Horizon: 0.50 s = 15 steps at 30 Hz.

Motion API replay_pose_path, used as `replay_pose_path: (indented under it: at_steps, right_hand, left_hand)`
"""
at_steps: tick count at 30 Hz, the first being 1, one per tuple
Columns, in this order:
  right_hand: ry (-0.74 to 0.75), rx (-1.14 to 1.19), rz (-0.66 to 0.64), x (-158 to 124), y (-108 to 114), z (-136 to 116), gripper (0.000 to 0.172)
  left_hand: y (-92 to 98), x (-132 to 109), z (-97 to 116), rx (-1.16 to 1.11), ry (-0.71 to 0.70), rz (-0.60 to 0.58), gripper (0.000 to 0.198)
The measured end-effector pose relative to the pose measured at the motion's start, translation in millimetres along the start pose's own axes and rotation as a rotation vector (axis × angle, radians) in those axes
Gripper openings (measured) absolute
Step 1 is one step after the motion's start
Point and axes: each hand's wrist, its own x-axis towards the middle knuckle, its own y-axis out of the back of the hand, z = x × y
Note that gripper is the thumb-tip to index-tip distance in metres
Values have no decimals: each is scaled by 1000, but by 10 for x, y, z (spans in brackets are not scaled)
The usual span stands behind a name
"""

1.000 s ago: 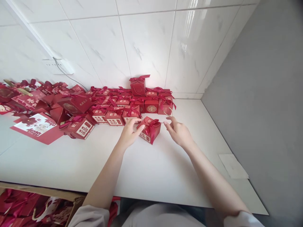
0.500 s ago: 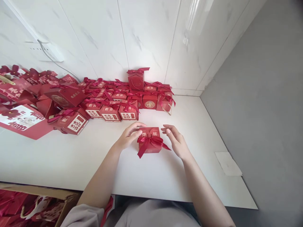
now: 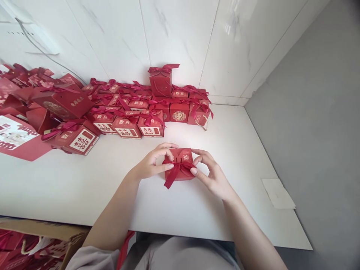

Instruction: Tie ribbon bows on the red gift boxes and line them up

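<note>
A small red gift box (image 3: 185, 154) with gold lettering on its lid sits on the white table in front of me. Around it runs a dark red ribbon (image 3: 176, 171) tied in a bow, one tail hanging down the near side. My left hand (image 3: 150, 162) is at the box's left side, thumb and index finger closed on the left part of the bow. On the opposite side, my right hand (image 3: 211, 172) pinches the right part of the bow between thumb and fingers. The fingertips partly cover the bow's ends.
Behind stand rows of similar ribboned red boxes (image 3: 128, 125), with one taller box (image 3: 161, 82) on top. More red boxes and bags (image 3: 24, 144) crowd the left. White paper (image 3: 278, 194) lies by the right edge. A cardboard carton (image 3: 75, 240) of red packages is at lower left.
Both hands have closed in from beside the box onto the ribbon bow, left and right. The box stays in place. The view has shifted slightly.
</note>
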Motion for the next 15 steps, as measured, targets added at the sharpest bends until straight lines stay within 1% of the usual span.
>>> replay_pose_path:
  at_steps: [3,6,10,13,15]
  right_hand:
    - [3,39,-46,-4,-10,3,10]
    - [3,69,-69,-2,4,3,7]
    - [6,125,-108,-6,26,-29,12]
    - [47,127,-134,-18,27,-56,16]
    - [61,92,-123,-24,19,-58,15]
  left_hand:
    - [-53,19,7,-79,13,-19,11]
    - [-112,52,0,-129,20,28,12]
    - [-162,73,-38,-167,58,125,19]
    - [-182,72,-63,-236,96,148,23]
    - [-182,69,-53,-251,111,146,22]
